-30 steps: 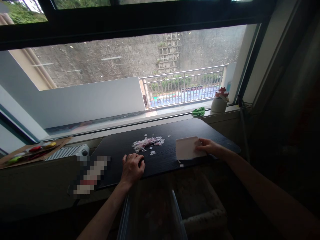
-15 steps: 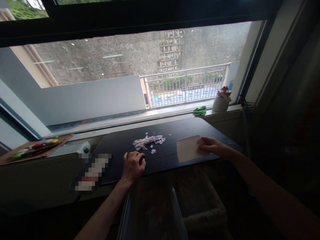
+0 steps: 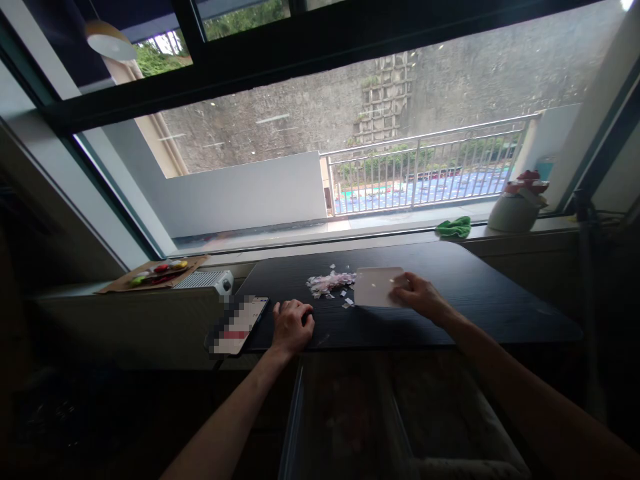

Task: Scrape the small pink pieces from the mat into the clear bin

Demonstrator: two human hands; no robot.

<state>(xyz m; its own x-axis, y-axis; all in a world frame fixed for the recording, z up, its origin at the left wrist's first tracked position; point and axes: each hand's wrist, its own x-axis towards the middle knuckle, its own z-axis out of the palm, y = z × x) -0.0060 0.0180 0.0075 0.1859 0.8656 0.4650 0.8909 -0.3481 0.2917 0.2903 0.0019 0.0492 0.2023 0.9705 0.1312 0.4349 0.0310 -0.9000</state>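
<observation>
My right hand (image 3: pixel 419 297) pinches the right edge of a flat white scraper (image 3: pixel 377 285), a thin rectangular piece with rounded corners. It is tilted over the dark tabletop (image 3: pixel 450 320), its left edge beside a heap of small pale paper scraps (image 3: pixel 330 284). A few scraps lie loose around the heap. Nearer the front edge, my left hand (image 3: pixel 293 327) rests on the tabletop with fingers loosely bent and the thumb apart. It holds nothing. A phone (image 3: pixel 255 317), partly blurred out, lies to its left at the table's edge.
Under the front edge stands a clear plastic bin (image 3: pixel 295 413). A green cloth (image 3: pixel 454 227) and a white jug with a red top (image 3: pixel 515 203) are on the windowsill. At left, cardboard (image 3: pixel 123 283) with colourful items lies by a white radiator (image 3: pixel 205 281).
My right hand has brought the scraper left, close to the paper scraps. The left hand stays in much the same place on the table. The camera view has turned left.
</observation>
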